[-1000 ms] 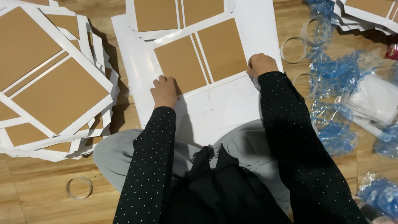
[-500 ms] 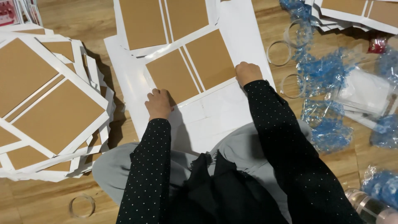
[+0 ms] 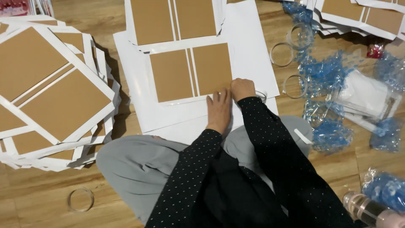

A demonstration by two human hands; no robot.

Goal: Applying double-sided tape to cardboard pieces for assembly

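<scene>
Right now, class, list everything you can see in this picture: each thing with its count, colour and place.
Sheet under the hands: one, white with two brown panels, centre floor.
Sheet stacks: three, white and brown, left, top, top right.
Tape rings: about five, clear, right of sheets and bottom left.
Plastic wrap: several pieces, blue, right.
Floor: wooden.
Left hand: flat on the sheet's lower edge.
Right hand: beside it, on the sheet's corner.

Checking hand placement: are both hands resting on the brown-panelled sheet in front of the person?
Yes, the left hand and right hand sit together at the lower right corner of the sheet.
</scene>
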